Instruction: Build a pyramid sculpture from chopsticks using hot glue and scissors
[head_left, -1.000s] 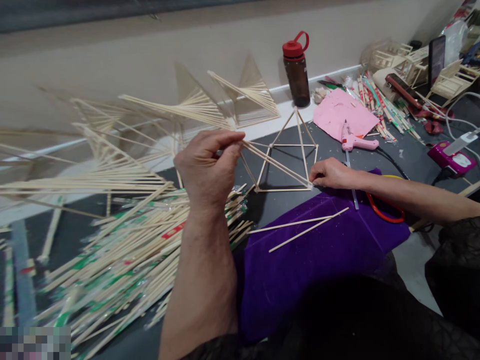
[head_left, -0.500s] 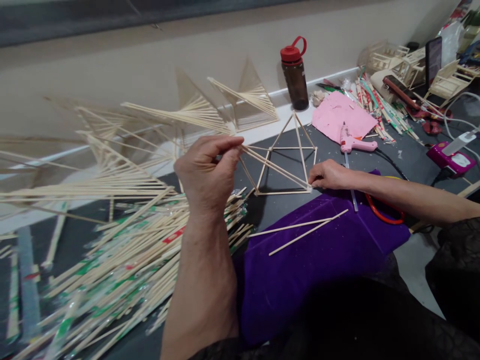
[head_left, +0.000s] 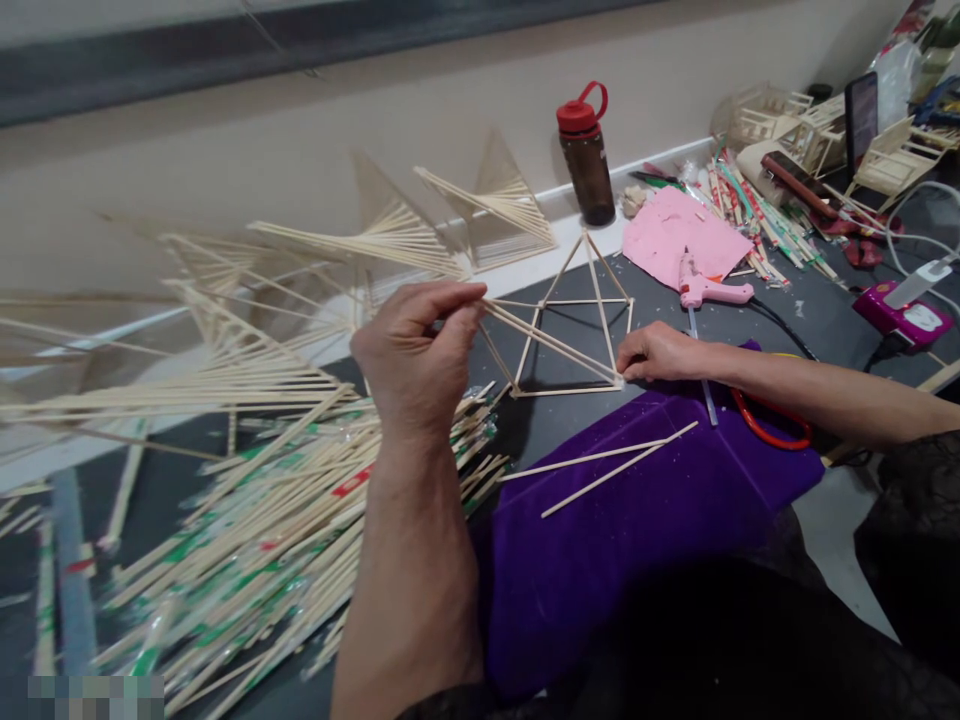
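Note:
A frame of thin wooden sticks (head_left: 570, 390) stands on the dark table, with a square-like base and a raised peak at the back. My left hand (head_left: 424, 350) pinches the upper left end of sticks that slope down to the frame's front right corner. At that corner my right hand (head_left: 656, 352) has its fingers closed on the stick joint. Two loose sticks (head_left: 600, 458) lie crossed on a purple cloth (head_left: 637, 540) in front. Behind my right forearm, a pink glue gun (head_left: 712, 290) rests beside a pink sheet (head_left: 679, 235).
Many wrapped sticks (head_left: 285, 530) are heaped at the left. Finished fan-like stick structures (head_left: 247, 350) line the wall. A red-capped bottle (head_left: 589, 165) stands at the back. At the right are a purple device (head_left: 900, 315), cables, a phone (head_left: 861, 120) and red-handled scissors (head_left: 769, 425).
The view has shifted slightly, so most things appear a little lower. Both hands keep the same grip on the sticks.

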